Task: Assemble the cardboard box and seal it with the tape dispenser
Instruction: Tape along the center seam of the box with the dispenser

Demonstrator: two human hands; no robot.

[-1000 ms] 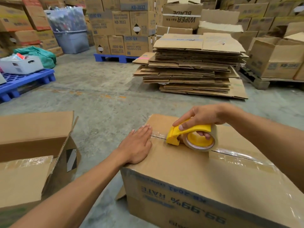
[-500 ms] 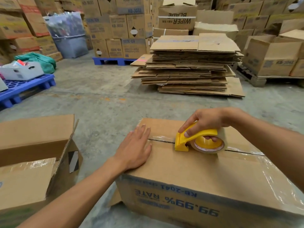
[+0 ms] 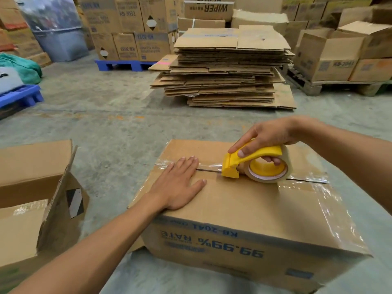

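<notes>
1. An open carton (image 3: 31, 200) stands on the floor, well left of both hands.
2. The left hand (image 3: 180, 183) lies flat, fingers (image 3: 188, 164) straight, pressing the cardboard box (image 3: 244, 209) top across its seam.
3. Just right of those fingers, the right hand (image 3: 267, 136) grips the yellow tape dispenser (image 3: 254, 164), resting on the seam.

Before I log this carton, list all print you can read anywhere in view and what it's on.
"99.99% RATE", upside down: brown cardboard box being taped.
"KB-2041": same box; smaller print there is blurred.
"WIPER", upside down: far stacked carton.
"KB 3033": brown carton on the blue pallet.
"KB-2041", blurred: right pallet carton.
</notes>
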